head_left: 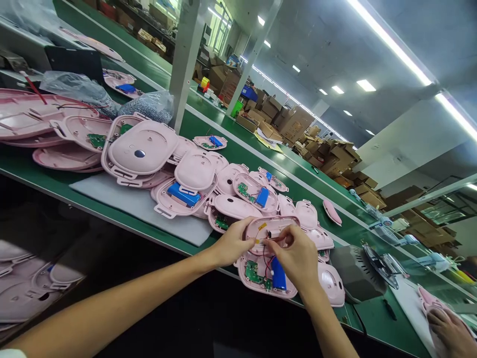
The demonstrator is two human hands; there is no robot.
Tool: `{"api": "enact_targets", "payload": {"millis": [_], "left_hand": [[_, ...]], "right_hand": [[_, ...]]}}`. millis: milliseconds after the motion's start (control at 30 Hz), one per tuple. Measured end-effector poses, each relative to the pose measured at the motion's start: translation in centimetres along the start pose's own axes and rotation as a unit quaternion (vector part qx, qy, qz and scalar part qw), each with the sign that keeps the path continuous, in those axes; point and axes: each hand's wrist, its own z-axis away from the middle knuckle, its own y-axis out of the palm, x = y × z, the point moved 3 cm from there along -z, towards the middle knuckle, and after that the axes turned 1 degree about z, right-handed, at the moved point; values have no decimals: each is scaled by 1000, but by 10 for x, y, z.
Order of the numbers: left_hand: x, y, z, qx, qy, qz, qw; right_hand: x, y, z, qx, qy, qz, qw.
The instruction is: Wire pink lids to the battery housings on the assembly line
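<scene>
My left hand (233, 242) grips the left edge of a pink plastic shell half (272, 226) tilted up toward me. The fingers of my right hand (296, 258) pinch thin wires and a small part at the inside of that shell. Red and black wires run down from it to a second pink shell half (257, 283) lying open on the green bench, holding a green circuit board (254, 273) and a blue battery (278, 276).
Many more pink shells (141, 149) with boards and blue batteries are piled along the green bench (238, 149). A grey mat (141, 206) lies at the front edge. A grey device (356, 273) stands to the right. Another person's hand (449, 330) is at far right. Cardboard boxes (294, 122) are stacked behind.
</scene>
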Motion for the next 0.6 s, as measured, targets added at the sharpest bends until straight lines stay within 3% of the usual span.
{"api": "enact_targets", "payload": {"millis": [167, 200, 267, 367, 433, 500, 600], "left_hand": [[-9, -2, 7, 17, 21, -121, 992], [-10, -3, 9, 39, 31, -151, 987], [-14, -3, 15, 110, 65, -206, 970], [-23, -2, 25, 229, 141, -287, 919], [-32, -2, 29, 267, 176, -352, 880], [-41, -2, 30, 282, 190, -397, 852], [-52, -4, 30, 295, 188, -422, 836]], "right_hand": [[-13, -48, 3, -89, -66, 39, 993], [-13, -56, 5, -86, -90, 67, 990], [-12, -61, 11, -4, -146, 105, 984], [-12, -36, 28, 211, -190, 131, 950], [-17, -5, 38, 310, -184, 153, 920], [-25, 25, 44, 342, -184, 169, 906], [-41, 56, 49, 282, -241, 162, 914]]}}
